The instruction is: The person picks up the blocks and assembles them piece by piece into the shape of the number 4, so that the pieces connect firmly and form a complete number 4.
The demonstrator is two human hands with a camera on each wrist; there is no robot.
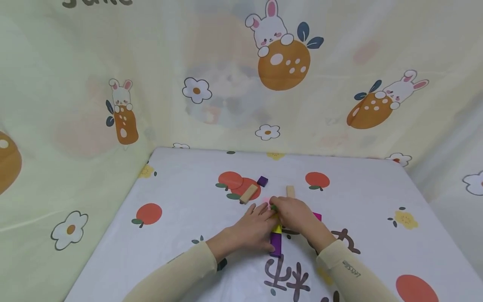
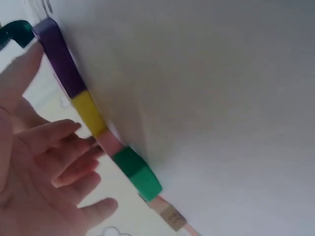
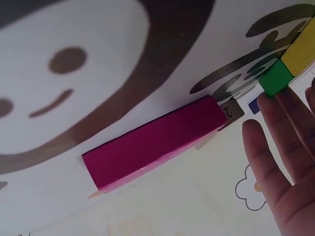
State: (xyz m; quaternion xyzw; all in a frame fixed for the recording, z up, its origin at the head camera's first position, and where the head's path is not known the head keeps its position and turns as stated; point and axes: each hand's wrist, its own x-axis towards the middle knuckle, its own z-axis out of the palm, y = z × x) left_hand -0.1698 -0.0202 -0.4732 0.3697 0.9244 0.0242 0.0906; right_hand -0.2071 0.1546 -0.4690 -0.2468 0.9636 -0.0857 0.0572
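A purple block [image 1: 276, 244] and a yellow block [image 1: 277, 229] lie end to end in a row on the printed cloth. My left hand [image 1: 247, 230] is beside the row with fingers spread, its thumb touching the side of the purple block. At the far end of the row, my right hand [image 1: 294, 213] pinches a green block [image 3: 275, 77], which sits against the yellow one in the right wrist view; its thumb is mostly hidden there. A magenta block [image 3: 155, 142] lies to the right, partly behind the right hand in the head view.
Beyond the hands lie a wooden block [image 1: 249, 194], a small dark purple block [image 1: 263, 181] and another wooden block [image 1: 290, 191]. A dark green block [image 1: 222, 264] shows beside the left sleeve. Printed cloth walls [image 1: 226, 138] rise behind the table.
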